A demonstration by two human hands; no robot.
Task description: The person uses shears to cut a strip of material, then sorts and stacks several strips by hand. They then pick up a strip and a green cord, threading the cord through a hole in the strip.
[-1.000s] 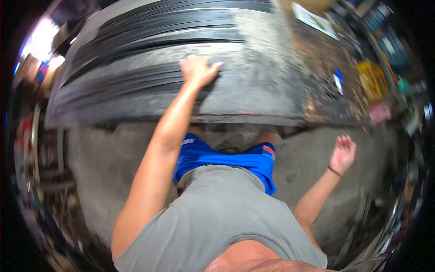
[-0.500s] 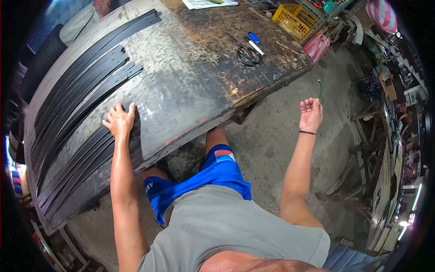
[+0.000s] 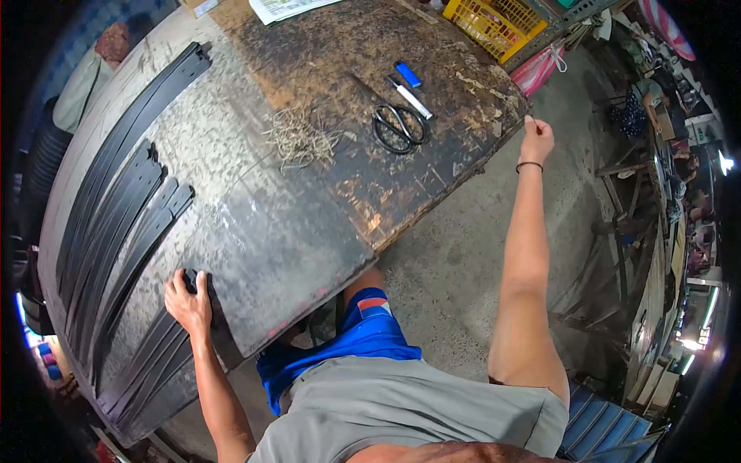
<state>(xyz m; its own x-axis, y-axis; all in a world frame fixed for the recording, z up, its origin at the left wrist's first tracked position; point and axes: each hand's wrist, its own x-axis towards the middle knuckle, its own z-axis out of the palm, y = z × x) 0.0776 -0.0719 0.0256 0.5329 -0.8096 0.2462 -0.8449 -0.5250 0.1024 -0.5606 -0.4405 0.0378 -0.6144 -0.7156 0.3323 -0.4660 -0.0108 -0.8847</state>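
My left hand [image 3: 189, 303] is at the near side of the table, its thumb and fingers closed around the ends of a bundle of long black flat strips [image 3: 147, 351]. More black strips [image 3: 116, 220] lie beyond it in separate bundles, some with small holes near their ends. Out past the table's right edge, my right hand [image 3: 538, 137] is held up with its fingers pinched together. Whatever is between those fingers cannot be made out now. A pile of short thin wire-like pieces [image 3: 301, 139] lies mid-table, left of black-handled scissors [image 3: 400, 130].
On the worn table [image 3: 270, 239] are a white marker [image 3: 413, 100], a blue object [image 3: 407, 74] and a printed sheet [image 3: 289, 8]. A yellow crate [image 3: 494, 27] and a pink striped bag [image 3: 536, 73] stand past the far right corner. Wooden pieces line the right side.
My right hand has moved forward and up; the green wire it held no longer shows. My left hand now sits lower in view, fingers curled around strip ends. The view has shifted.
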